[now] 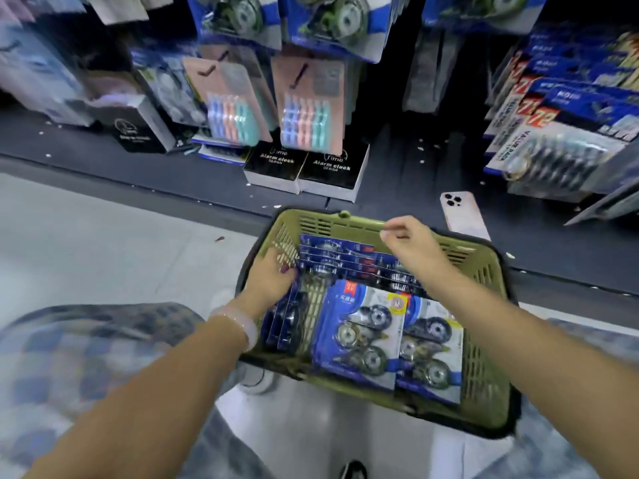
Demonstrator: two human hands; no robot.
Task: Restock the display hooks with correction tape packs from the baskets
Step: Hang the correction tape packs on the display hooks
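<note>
A green plastic basket (pixel 484 340) stands on the floor in front of me, filled with blue correction tape packs (pixel 359 326). Some packs lie flat at the near side, others stand on edge along the left and far walls. My left hand (pixel 269 274) reaches into the basket's left side and grips the upright packs there. Above the far rim, my right hand (pixel 411 243) hovers with its fingers loosely curled and nothing visibly in it. More correction tape packs (pixel 339 15) hang from display hooks at the top.
Two black alarm clock boxes (pixel 307 171) stand on the dark lower shelf beyond the basket, under pink hanging packs (pixel 307 108). A pink phone (pixel 463 214) lies on the shelf edge right of the basket. Value packs (pixel 567 133) hang at right. My knees flank the basket.
</note>
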